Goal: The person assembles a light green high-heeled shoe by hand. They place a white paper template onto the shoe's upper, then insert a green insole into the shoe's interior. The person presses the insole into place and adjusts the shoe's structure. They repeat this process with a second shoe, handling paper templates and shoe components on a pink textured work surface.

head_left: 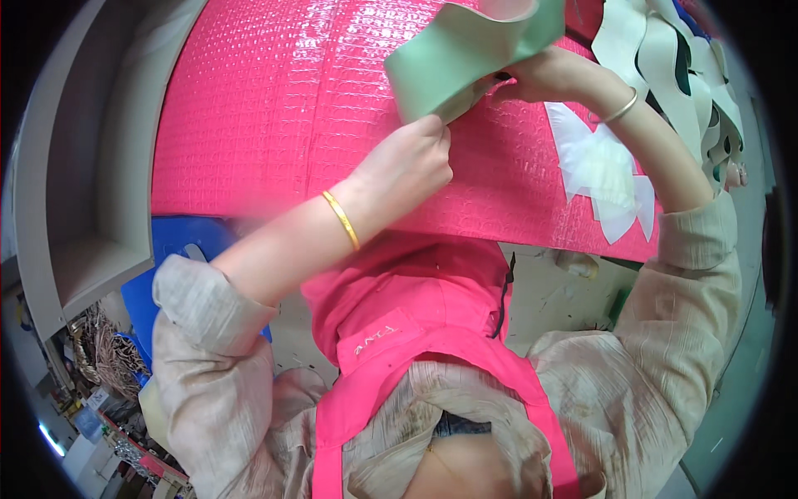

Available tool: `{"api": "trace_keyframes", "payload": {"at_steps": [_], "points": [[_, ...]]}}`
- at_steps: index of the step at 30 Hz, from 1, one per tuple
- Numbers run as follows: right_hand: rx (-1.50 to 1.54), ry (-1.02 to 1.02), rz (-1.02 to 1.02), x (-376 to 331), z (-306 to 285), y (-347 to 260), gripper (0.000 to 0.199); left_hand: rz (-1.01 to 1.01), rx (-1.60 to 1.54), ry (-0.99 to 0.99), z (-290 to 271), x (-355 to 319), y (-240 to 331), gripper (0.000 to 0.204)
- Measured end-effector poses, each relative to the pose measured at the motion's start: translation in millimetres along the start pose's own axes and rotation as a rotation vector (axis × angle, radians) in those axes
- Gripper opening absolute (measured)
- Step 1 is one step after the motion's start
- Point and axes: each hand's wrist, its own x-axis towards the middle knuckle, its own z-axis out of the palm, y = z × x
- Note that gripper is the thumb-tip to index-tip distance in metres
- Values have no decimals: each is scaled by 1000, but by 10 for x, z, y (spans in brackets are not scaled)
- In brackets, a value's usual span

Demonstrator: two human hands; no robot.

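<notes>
Pink apron (416, 341), worn over my beige shirt (640, 374), occupies the position nearest the camera, at the lower centre. Beyond it extends the work surface (249, 141), covered in glossy pink sheeting with an embossed grid texture and bright reflections. My left hand (411, 158) is closed, pinching the lower edge of a curved pale-green sheet (453, 62), which stands bent above the surface at the upper centre. My right hand (540, 76) is bent at the sheet's right side; its fingertips are partly hidden, so I cannot tell whether it grips. Translucent white pieces (607, 170) lie overlapped below my right wrist. Off-white wavy strips (665, 62) hang at the upper right. Left of the surface stands a grey open box (100, 266); below are a blue panel (170, 237), tangled brown cords (112, 353) and pale, debris-specked flooring (291, 333).
</notes>
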Motion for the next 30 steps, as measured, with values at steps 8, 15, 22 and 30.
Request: {"api": "trace_keyframes", "payload": {"at_steps": [8,15,22,30], "points": [[160,-309,147,224,-305,-218,17,-157,-86,-22,-90,-99,-89,8],[240,-142,60,366,-1,-316,17,-80,-158,-120,-75,-253,-173,16],[1174,246,101,294,-94,-398,18,-1084,-1460,860,-359,-630,-280,43],[1465,587,205,377,-29,-643,14,-1074,-2668,1257,64,-314,22,27]]}}
